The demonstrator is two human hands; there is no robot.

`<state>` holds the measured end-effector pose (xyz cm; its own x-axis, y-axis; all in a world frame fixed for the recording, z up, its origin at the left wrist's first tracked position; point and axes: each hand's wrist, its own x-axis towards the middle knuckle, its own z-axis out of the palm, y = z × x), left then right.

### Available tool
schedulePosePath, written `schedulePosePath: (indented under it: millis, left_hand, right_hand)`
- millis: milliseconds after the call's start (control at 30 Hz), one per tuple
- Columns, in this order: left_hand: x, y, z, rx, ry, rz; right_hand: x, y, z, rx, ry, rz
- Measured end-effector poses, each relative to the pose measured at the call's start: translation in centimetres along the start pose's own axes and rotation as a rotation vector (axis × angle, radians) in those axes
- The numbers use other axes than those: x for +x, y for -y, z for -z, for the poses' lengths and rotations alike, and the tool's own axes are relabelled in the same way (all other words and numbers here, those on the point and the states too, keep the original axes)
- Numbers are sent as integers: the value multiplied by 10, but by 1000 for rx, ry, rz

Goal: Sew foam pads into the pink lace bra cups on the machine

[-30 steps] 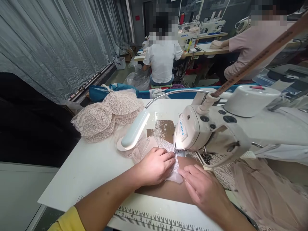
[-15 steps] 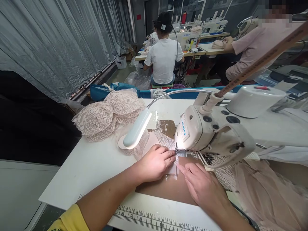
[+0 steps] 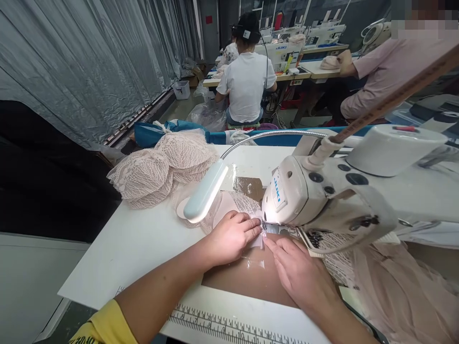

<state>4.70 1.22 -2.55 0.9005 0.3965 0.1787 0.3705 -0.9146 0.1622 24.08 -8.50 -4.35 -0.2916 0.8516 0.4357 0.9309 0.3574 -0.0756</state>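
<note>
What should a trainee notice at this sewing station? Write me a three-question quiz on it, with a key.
1. True or false: the left hand presses on the lace piece right beside the head of the sewing machine.
2. Where does the stack of lace cups lie? A) on the table, left of the lamp; B) on top of the sewing machine; C) on the floor.
3. Fill in: the printed ruler runs along the table's ___ edge, seen from the person.

Key: 1 true; 2 A; 3 near.
</note>
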Motion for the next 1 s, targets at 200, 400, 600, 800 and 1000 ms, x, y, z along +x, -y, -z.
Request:
schedulePosePath:
  millis: [200, 400, 600, 800, 1000]
  left_hand:
    - [3, 8, -4, -27, -37, 57]
    - [-1, 9, -1, -75, -118, 94]
    - [-6, 8, 1, -196, -183, 160]
    - [-14, 11, 11, -328, -197, 231]
    - [-35, -37, 35, -587, 82, -148]
  right_hand:
    - [-1, 0, -1, -46, 46, 0]
    - [3, 0, 2, -3, 25, 19]
    - [-2, -3, 13, 99, 94, -24]
    - [-36, -26, 52, 26, 192, -79]
    - [-86, -52, 56, -37, 145, 81]
